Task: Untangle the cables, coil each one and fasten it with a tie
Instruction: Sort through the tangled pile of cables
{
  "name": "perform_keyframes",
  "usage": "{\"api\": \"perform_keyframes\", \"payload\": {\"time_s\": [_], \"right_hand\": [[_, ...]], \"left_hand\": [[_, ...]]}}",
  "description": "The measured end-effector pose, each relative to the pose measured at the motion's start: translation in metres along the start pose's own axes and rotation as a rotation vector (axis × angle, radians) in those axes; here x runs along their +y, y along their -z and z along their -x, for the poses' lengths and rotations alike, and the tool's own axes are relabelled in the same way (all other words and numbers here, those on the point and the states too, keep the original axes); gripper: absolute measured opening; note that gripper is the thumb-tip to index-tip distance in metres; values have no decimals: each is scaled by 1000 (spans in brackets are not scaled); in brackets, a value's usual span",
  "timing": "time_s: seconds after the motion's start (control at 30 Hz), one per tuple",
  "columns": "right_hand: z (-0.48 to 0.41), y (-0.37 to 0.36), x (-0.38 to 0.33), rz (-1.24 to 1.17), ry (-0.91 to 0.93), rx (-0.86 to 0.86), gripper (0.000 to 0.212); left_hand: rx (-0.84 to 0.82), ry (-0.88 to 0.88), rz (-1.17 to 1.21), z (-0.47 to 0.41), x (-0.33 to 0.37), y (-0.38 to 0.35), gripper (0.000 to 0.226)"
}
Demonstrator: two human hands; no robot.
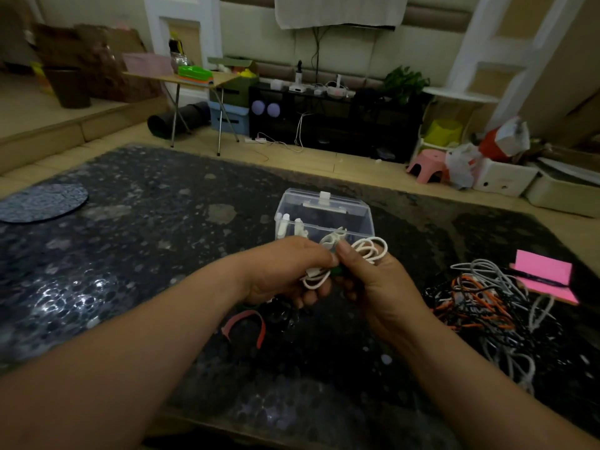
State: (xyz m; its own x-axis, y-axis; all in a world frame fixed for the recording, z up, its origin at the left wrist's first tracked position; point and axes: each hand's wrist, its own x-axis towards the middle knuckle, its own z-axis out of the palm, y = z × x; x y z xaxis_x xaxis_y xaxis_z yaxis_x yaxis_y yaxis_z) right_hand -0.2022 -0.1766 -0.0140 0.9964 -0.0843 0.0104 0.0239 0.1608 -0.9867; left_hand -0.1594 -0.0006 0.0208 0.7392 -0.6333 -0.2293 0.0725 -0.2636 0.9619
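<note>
Dark speckled tabletop (130,254) is stretching under everything. Right of the grip, a heap of black, orange and grey cables (487,306) is lying tangled. Just behind the grip, a clear plastic box (324,211) is standing with its lid up. The left hand (282,274) is curling its fingers round one end of a coiled white cable (370,253), held above the table; the right hand (373,287) is pinching its middle, loops sticking out past the thumb. Below the grip, a red strap (246,319) is lying flat.
</note>
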Motion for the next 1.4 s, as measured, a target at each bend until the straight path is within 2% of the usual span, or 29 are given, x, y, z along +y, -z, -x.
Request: {"api": "perform_keyframes", "payload": {"time_s": [0.1,0.2,0.27,0.37,0.43,0.53,0.6,0.67,0.73,0.83,0.93,1.03,1.17,1.33,1.4], "right_hand": [[-9,-4,2,44,-89,46,35],[-29,4,-6,141,-143,51,44],[-39,16,-15,432,0,69,44],[-40,26,-18,946,244,-153,39],[-41,25,-8,1086,305,-234,27],[-50,27,9,1124,295,-146,20],[-58,30,19,1185,265,-52,22],[-64,32,31,1268,220,-4,22],[-66,28,44,1380,205,14,24],[-63,17,57,1470,232,-4,27],[-63,12,58,1471,216,-24,34],[-62,12,53,1431,175,-70,38],[-57,6,53,1394,191,-120,41],[-51,3,47,1355,168,-101,62],[-48,8,40,1343,170,-79,64]], "left_hand": [[97,-38,2,-8,-2,10,11],[244,-58,-47,-15,-5,23,14],[304,-49,-82,-20,-9,31,17],[288,-56,-168,-27,-18,36,12],[276,-54,-220,-32,-25,33,13],[310,-61,-239,-41,-32,34,18],[439,-85,-293,-46,-33,43,19],[563,-91,-431,-47,-36,52,11],[511,-37,-636,-45,-46,54,14],[329,95,-975,-38,-62,43,44],[294,83,-1196,-30,-63,42,30],[237,122,-1212,-19,-57,50,17],[165,197,-1219,-7,-53,59,23],[134,252,-1296,-1,-50,62,28],[134,274,-1286,0,-49,64,31]]}}
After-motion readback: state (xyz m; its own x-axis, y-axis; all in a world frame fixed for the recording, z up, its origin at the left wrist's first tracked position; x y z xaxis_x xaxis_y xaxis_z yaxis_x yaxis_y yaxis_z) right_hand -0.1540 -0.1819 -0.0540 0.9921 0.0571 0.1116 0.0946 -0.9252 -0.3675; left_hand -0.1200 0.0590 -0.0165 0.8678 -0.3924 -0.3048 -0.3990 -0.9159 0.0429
